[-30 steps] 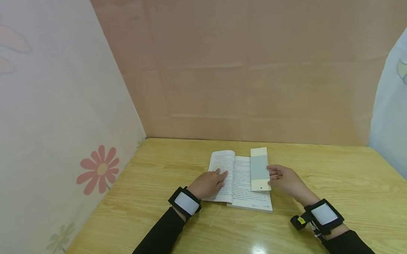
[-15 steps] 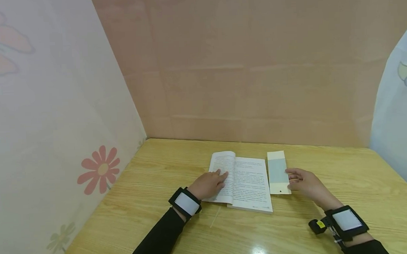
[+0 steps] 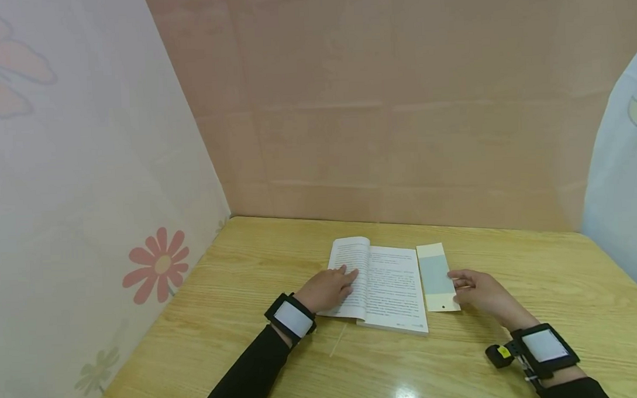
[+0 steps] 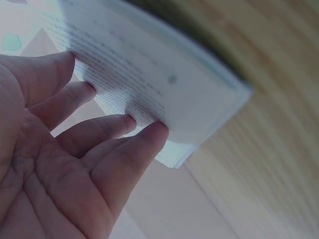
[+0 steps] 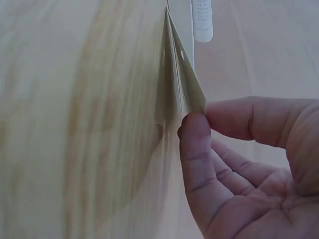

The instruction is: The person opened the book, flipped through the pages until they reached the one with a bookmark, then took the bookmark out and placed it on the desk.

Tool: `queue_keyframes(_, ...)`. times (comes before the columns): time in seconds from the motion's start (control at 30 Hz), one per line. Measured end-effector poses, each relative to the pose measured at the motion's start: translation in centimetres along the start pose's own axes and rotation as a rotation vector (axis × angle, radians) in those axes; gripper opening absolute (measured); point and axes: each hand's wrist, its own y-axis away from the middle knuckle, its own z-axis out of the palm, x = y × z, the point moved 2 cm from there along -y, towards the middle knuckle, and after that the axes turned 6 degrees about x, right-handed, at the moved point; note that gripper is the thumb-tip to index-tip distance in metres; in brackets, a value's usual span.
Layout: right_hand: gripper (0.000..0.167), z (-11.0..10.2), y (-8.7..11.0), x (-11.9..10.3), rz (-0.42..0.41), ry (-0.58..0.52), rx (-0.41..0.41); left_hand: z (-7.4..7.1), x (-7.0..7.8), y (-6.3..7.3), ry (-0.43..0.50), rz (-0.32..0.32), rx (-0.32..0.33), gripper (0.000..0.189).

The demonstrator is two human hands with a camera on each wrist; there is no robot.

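Observation:
An open book (image 3: 396,290) lies on the table, printed pages up. My left hand (image 3: 324,289) rests on its left page, fingers extended; the left wrist view shows several fingertips touching the printed page (image 4: 139,64). To the right of the book is a bookmark (image 3: 435,275), a long card in cream and pale blue-green with a small hole near its lower end. My right hand (image 3: 482,294) pinches its right edge. In the right wrist view, the thumb and a finger grip the card (image 5: 187,74), whose near edge is raised off the wood.
The wooden table (image 3: 257,254) reaches back to a tan backdrop (image 3: 400,131). On the left stands a pale curtain (image 3: 86,189) with flower prints, and another pale sheet (image 3: 624,212) hangs at the right.
The right hand has moved the bookmark from above the right page to the right, off the book, then slightly nearer and lower. My left hand stays on the left page.

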Motion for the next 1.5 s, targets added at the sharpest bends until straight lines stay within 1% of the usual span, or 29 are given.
queue_keyframes(0.27, 0.053, 0.20, -0.36, 0.06, 0.008, 0.039, 0.006, 0.00, 0.02, 0.01, 0.002, 0.006, 0.010, 0.045)
queue_keyframes(0.5, 0.047, 0.30, -0.36, -0.07, -0.017, 0.140, 0.021, 0.09, -0.08, -0.07, 0.002, 0.010, 0.012, 0.045)
queue_keyframes(0.7, 0.043, 0.46, -0.61, -0.02, 0.003, 0.184, 0.031, 0.04, -0.06, 0.01, 0.002, 0.015, 0.018, 0.045)
queue_keyframes(0.93, 0.043, 0.54, -0.62, -0.19, 0.032, 0.192, 0.031, 0.07, -0.07, -0.09, 0.009, 0.013, 0.018, 0.045)
queue_keyframes(1.23, 0.045, 0.54, -0.43, -0.54, 0.020, 0.198, 0.032, -0.04, -0.04, -0.04, 0.004, 0.006, 0.012, 0.045)
queue_keyframes(1.5, 0.046, 0.56, -0.29, -0.71, 0.035, 0.172, 0.030, -0.34, 0.18, 0.04, -0.014, -0.008, 0.021, 0.045)
